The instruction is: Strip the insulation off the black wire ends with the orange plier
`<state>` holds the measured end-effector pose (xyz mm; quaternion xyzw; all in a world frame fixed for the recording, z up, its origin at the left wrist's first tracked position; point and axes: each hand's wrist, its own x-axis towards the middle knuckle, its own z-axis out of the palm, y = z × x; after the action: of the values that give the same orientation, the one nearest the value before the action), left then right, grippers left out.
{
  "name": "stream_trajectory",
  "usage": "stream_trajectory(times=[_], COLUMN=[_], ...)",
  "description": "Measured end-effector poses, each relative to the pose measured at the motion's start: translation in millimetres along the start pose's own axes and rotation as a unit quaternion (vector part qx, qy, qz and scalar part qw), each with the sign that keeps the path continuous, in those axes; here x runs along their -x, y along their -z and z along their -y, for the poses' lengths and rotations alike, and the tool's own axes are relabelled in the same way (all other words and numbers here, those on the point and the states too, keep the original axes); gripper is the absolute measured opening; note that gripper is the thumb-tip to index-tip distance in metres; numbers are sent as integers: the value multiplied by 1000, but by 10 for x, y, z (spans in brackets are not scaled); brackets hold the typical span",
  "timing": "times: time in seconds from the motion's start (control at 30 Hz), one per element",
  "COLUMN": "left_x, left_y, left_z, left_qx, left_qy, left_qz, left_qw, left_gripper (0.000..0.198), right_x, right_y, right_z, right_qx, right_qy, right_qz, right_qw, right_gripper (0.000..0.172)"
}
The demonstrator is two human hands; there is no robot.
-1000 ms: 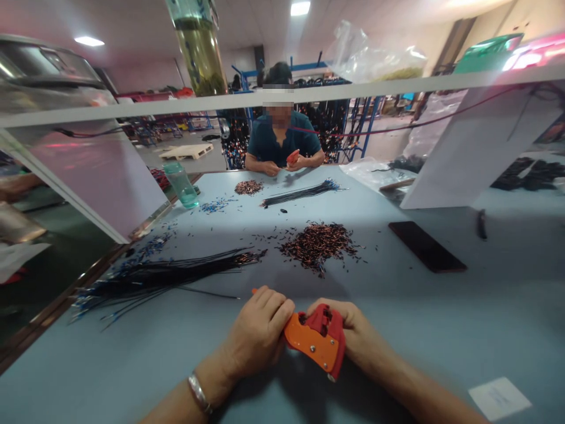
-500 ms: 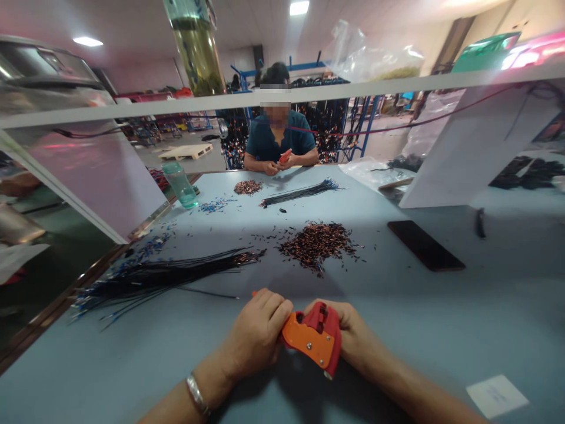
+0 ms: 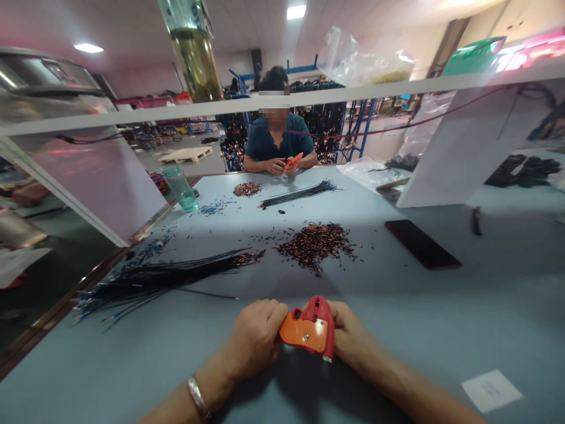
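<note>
An orange and red wire stripper point(image 3: 304, 334) is held above the near part of the table, its red head toward the right. My left hand point(image 3: 255, 330) is closed around its handles, which are mostly covered by the fingers. My right hand point(image 3: 346, 330) is at the red head, its fingers bent behind it. Whether those fingers grip the tool or a thin piece beside it is hidden. Beyond my hands is a pile of short black pieces with copper-coloured ends point(image 3: 315, 242). A bundle of black wires point(image 3: 168, 274) with blue ends lies to the left.
A phone point(image 3: 422, 244) and a white paper slip point(image 3: 492, 390) lie on the right. Across the table a person point(image 3: 279, 138) holds an orange tool. Near them are another wire bundle point(image 3: 298, 194) and a green bottle point(image 3: 180, 187). A white shelf point(image 3: 247, 101) crosses above.
The wire stripper has tilted, its head turning more level, and my right hand has shifted slightly with it. My left hand keeps its grip. The person opposite has raised their orange tool slightly.
</note>
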<state>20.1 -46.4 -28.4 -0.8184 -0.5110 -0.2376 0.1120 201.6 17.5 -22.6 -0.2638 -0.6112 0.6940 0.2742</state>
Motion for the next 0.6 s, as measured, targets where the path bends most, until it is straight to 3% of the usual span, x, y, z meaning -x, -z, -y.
stream_trajectory(times=[0.23,0.4,0.53,0.6], left_x=[-11,-26,-84,-113], left_y=[11,34,116,180], left_z=[3,15,37,34], left_qx=[21,54,167,289], left_qy=[5,31,133,210], left_qz=[-12,-22,-12,10], left_qw=[1000,998,977,934], left_gripper=[11,10,7,12], right_x=[9,-5,-33,-35], right_y=[-16,18,114,184], right_z=[61,72,75,86], right_qx=[-21,-2,56,87], right_qy=[-7,25,17,20], right_qz=[15,17,-19,-63], right_qw=[1000,1000,998,994], right_gripper=[25,32,28,24])
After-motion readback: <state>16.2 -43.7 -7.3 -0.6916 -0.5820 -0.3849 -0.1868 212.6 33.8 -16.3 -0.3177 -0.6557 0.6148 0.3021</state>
